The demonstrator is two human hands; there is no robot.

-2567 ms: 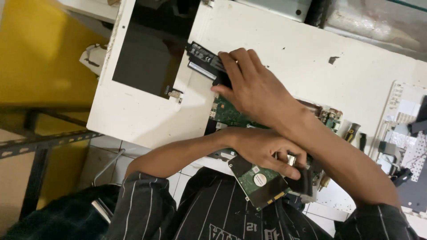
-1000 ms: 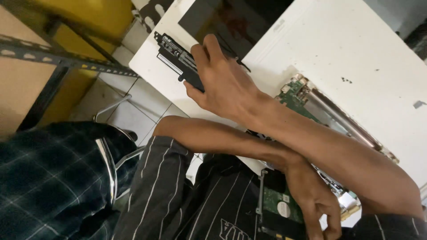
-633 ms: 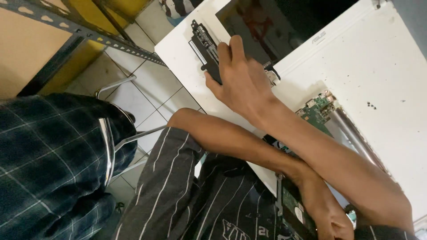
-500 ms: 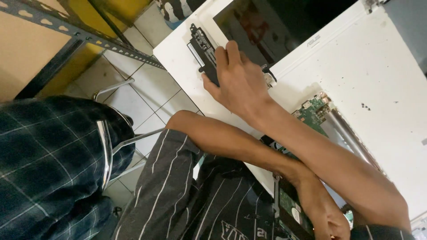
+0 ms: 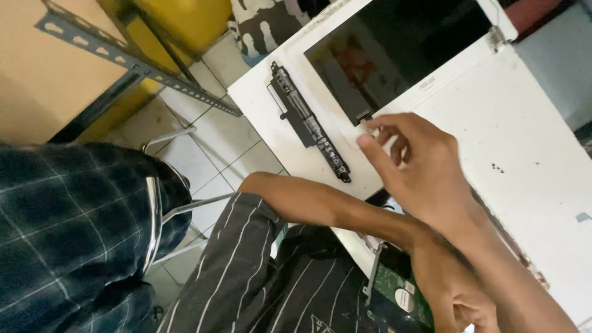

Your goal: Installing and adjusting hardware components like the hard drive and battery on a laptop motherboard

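Black laptop battery [image 5: 310, 123] lay on a white table [image 5: 530, 185] beside a white-framed laptop screen [image 5: 401, 49] with dark glass, above a black white-striped shirt [image 5: 259, 271], dark blue checked trousers [image 5: 68, 228], yellow cabinet [image 5: 179, 24] and green circuit board [image 5: 404, 296].

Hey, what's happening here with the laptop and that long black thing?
A person in a striped shirt is working at a white table with arms crossed. The right hand hovers open above the table, close to the long black battery pack, touching nothing. The pack lies flat beside the dark screen of a white laptop. The left hand is low down by a green circuit board, but its grip is cut off by the picture's edge.
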